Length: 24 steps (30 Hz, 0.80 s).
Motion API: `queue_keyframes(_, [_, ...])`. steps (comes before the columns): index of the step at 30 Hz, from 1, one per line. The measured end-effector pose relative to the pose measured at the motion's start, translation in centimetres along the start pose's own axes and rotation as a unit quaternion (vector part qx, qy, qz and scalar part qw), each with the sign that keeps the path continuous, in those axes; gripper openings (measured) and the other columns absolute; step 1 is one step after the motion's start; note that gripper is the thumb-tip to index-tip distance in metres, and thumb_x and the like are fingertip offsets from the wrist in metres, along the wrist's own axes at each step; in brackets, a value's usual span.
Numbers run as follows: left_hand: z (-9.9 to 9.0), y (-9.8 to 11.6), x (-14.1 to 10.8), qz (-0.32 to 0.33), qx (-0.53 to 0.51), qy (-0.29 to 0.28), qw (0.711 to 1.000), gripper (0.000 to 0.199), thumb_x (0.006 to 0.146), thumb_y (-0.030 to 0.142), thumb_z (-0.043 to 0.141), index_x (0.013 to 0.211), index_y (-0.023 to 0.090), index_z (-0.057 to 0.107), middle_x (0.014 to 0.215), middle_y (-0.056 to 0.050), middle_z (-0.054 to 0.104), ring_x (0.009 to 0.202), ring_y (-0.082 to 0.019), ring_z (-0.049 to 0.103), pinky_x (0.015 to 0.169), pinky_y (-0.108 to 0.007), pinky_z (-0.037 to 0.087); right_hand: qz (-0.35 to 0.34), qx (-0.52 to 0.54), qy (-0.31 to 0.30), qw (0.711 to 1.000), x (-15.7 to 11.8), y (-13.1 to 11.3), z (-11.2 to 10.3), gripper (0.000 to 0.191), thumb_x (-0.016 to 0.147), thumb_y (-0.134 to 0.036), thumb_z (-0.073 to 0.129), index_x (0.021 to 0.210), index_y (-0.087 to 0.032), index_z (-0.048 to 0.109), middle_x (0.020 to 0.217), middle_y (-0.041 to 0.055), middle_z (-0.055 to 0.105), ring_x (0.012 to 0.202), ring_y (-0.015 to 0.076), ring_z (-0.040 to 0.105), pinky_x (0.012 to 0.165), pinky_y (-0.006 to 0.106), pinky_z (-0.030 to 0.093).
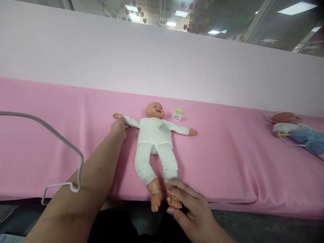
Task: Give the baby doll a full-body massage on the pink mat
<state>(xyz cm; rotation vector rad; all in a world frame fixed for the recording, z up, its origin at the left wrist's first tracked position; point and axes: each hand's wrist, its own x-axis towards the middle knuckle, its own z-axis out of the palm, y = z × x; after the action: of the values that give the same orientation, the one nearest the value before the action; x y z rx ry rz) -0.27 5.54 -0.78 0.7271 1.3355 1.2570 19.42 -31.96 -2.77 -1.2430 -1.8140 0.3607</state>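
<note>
A baby doll (pixel 155 131) in white cloth sleeves and trousers lies on its back on the pink cover, arms spread and bare feet toward me. My left hand (pixel 120 126) is at the doll's outstretched arm on the left, with fingers curled beneath the sleeve near the wrist. The doll's foot (pixel 174 202) on the right is held between the thumb and fingers of my right hand (pixel 191 206). Its other foot (pixel 157 199) rests free beside that one, at the cover's front edge. Beside the doll's head stands a small clear bottle (pixel 177 116) with a green cap.
A second doll (pixel 298 131) in blue and white clothing, with thin white tubing, lies at the far right. A bent grey metal rod (pixel 57 133) crosses the left foreground. Behind the pink cover (pixel 222 155) rises a white wall (pixel 162 64) with glass above.
</note>
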Motion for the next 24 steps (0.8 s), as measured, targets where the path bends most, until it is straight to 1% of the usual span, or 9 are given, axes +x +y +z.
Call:
queue_keyframes(3, [0.0, 0.5, 0.3, -0.055, -0.02, 0.018, 0.998, 0.02, 0.103, 0.031, 0.051, 0.111, 0.015, 0.061, 0.091, -0.012, 0.072, 0.083, -0.024, 0.076, 0.071, -0.035, 0.062, 0.017, -0.004, -0.021, 1.0, 0.4, -0.2, -0.1, 0.042, 0.094, -0.027, 0.075, 0.135, -0.029, 0.069, 0.138, 0.0076, 0.07, 0.124, 0.0229, 0.071, 0.108, 0.03, 0.056])
queue_keyframes(6, [0.1, 0.5, -0.5, -0.05, -0.017, 0.025, 0.998, 0.024, 0.104, 0.035, 0.05, 0.114, 0.016, 0.06, 0.1, -0.013, 0.073, 0.086, -0.024, 0.076, 0.075, -0.037, 0.062, 0.03, -0.005, -0.019, 0.999, 0.6, -0.3, -0.1, 0.039, 0.093, -0.03, 0.076, 0.132, -0.028, 0.071, 0.135, 0.0086, 0.072, 0.123, 0.0236, 0.072, 0.108, 0.032, 0.056])
queue_keyframes(8, [0.0, 0.3, -1.4, -0.007, -0.009, 0.013, 1.0, 0.023, 0.104, 0.037, 0.053, 0.114, 0.019, 0.062, 0.108, -0.011, 0.073, 0.089, -0.023, 0.075, 0.08, -0.037, 0.061, 0.043, -0.004, -0.001, 0.999, 0.7, -0.2, 0.1, 0.038, 0.092, -0.031, 0.077, 0.13, -0.026, 0.073, 0.132, 0.0099, 0.073, 0.121, 0.0249, 0.073, 0.107, 0.033, 0.057])
queue_keyframes(11, [0.0, -0.2, -3.1, 0.124, 0.051, -0.029, 0.991, 0.019, 0.101, 0.039, 0.057, 0.107, 0.022, 0.065, 0.109, -0.008, 0.072, 0.093, -0.022, 0.073, 0.082, -0.034, 0.059, 0.053, 0.011, 0.026, 0.998, 0.8, -0.2, 0.3, 0.036, 0.091, -0.031, 0.077, 0.126, -0.026, 0.075, 0.129, 0.0105, 0.075, 0.119, 0.0262, 0.074, 0.104, 0.034, 0.06])
queue_keyframes(13, [0.0, -0.4, -4.4, 0.218, 0.139, -0.052, 0.965, 0.02, 0.099, 0.041, 0.058, 0.102, 0.022, 0.065, 0.102, -0.006, 0.072, 0.09, -0.022, 0.071, 0.079, -0.033, 0.057, 0.048, 0.027, 0.042, 0.998, 1.2, -0.3, 0.1, 0.036, 0.091, -0.029, 0.078, 0.126, -0.027, 0.075, 0.128, 0.0105, 0.075, 0.118, 0.0269, 0.074, 0.102, 0.035, 0.061])
queue_keyframes(15, [0.2, -0.5, -5.7, 0.275, 0.225, -0.073, 0.932, 0.025, 0.098, 0.045, 0.057, 0.105, 0.023, 0.067, 0.095, -0.004, 0.072, 0.086, -0.021, 0.069, 0.077, -0.032, 0.054, 0.038, 0.034, 0.065, 0.997, 1.9, -0.4, -0.3, 0.037, 0.09, -0.029, 0.079, 0.127, -0.028, 0.075, 0.129, 0.0106, 0.075, 0.118, 0.0278, 0.074, 0.1, 0.036, 0.063])
queue_keyframes(18, [0.7, -0.5, -7.2, 0.322, 0.33, -0.119, 0.879, 0.035, 0.097, 0.051, 0.056, 0.117, 0.026, 0.07, 0.103, -0.004, 0.074, 0.092, -0.023, 0.068, 0.082, -0.033, 0.052, 0.018, 0.028, 0.099, 0.995, 3.8, -0.1, -1.2, 0.039, 0.088, -0.027, 0.081, 0.126, -0.03, 0.075, 0.132, 0.0108, 0.073, 0.118, 0.0287, 0.074, 0.099, 0.04, 0.063])
queue_keyframes(21, [1.1, -0.6, -8.1, 0.361, 0.416, -0.149, 0.821, 0.04, 0.096, 0.05, 0.059, 0.126, 0.027, 0.071, 0.121, -0.009, 0.073, 0.111, -0.029, 0.066, 0.094, -0.038, 0.049, 0.005, 0.027, 0.116, 0.993, 6.4, 0.5, -2.1, 0.039, 0.086, -0.028, 0.082, 0.124, -0.03, 0.076, 0.131, 0.0095, 0.073, 0.121, 0.0296, 0.072, 0.101, 0.043, 0.063])
queue_keyframes(24, [1.4, -0.8, -8.4, 0.379, 0.449, -0.148, 0.796, 0.042, 0.095, 0.045, 0.061, 0.131, 0.027, 0.07, 0.131, -0.011, 0.07, 0.125, -0.032, 0.061, 0.104, -0.042, 0.046, 0.018, 0.043, 0.121, 0.992, 9.4, 1.6, -2.5, 0.033, 0.086, -0.03, 0.082, 0.119, -0.031, 0.077, 0.127, 0.0072, 0.074, 0.123, 0.0296, 0.07, 0.105, 0.047, 0.06])
